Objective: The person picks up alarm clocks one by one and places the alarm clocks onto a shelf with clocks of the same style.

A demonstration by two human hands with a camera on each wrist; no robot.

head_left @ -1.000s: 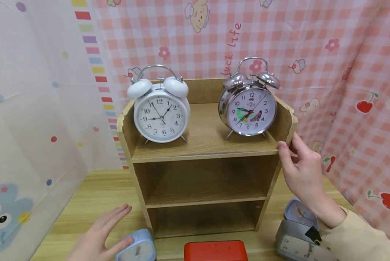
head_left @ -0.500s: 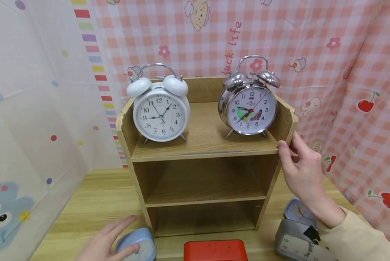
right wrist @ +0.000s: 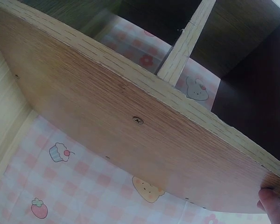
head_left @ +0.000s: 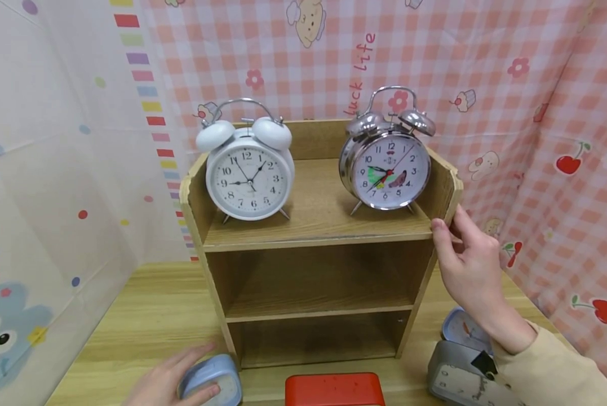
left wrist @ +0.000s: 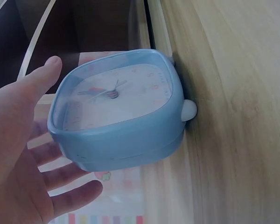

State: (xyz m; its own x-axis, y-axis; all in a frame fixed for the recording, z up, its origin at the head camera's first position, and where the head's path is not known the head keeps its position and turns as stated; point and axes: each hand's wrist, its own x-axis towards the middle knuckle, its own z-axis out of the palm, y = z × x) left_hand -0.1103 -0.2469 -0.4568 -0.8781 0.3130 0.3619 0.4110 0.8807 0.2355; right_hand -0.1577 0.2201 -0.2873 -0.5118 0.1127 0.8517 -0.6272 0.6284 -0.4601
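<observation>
At the lower left, my left hand [head_left: 163, 379] reaches around a light-blue alarm clock [head_left: 208, 369] standing on the table. In the left wrist view, its thumb is by the dial side of the blue clock [left wrist: 123, 140] and the fingers extend behind it, loosely spread. My right hand [head_left: 473, 268] holds the right side panel of a small wooden shelf [head_left: 318, 243], thumb at the front edge, fingers on the outer face. On the top board stand a white twin-bell alarm clock [head_left: 249, 183] and a silver twin-bell alarm clock [head_left: 390, 172].
A red box-shaped object [head_left: 333, 389] lies before the shelf. At right, a grey clock [head_left: 455, 372] and a blue clock [head_left: 462, 327] sit near my right forearm. Patterned cloth [head_left: 303, 73] hangs behind and at both sides.
My left hand has moved right and down to the light-blue clock, its thumb now overlapping the dial. The right hand keeps its hold on the shelf's side panel.
</observation>
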